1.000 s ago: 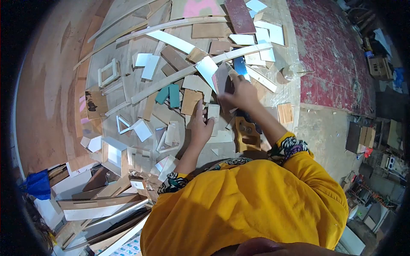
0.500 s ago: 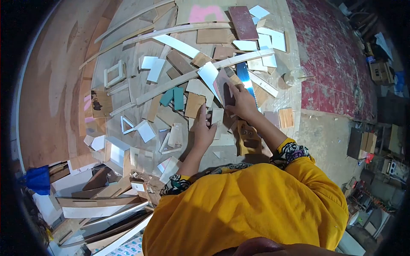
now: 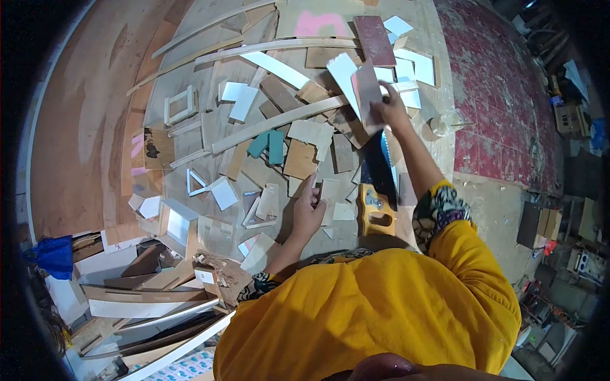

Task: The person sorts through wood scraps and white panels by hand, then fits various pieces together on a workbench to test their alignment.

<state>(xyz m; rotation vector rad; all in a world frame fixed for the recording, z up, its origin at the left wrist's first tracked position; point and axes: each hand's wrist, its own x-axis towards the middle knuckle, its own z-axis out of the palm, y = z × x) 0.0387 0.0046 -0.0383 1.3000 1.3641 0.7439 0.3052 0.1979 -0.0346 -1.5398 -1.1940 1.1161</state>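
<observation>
My right hand point(image 3: 392, 110) is closed on the edge of a thin grey-brown board point(image 3: 366, 92), held over the far right part of the worktable. A white board point(image 3: 343, 71) fans out on its left, apparently in the same grip. Low over the middle of the scraps, my left hand point(image 3: 309, 211) has its index finger stretched out and holds nothing I can see. Beside it lies a pale offcut point(image 3: 329, 198), and just beyond is a tan square of wood point(image 3: 300, 159). Between my hands and body lies a handsaw point(image 3: 379, 184) with a yellow handle, blade pointing away.
Wood offcuts cover the table point(image 3: 311, 244), with two green blocks point(image 3: 276, 147) and a long strip point(image 3: 279, 126) among them. A dark red board point(image 3: 375, 41) lies at the back. A clear container point(image 3: 445, 122) stands near the right edge. More scrap boards point(image 3: 146, 292) pile up at lower left.
My right hand has lifted the boards up and away to the right, uncovering the saw blade. My left hand has stayed nearly in place. The view has shifted slightly.
</observation>
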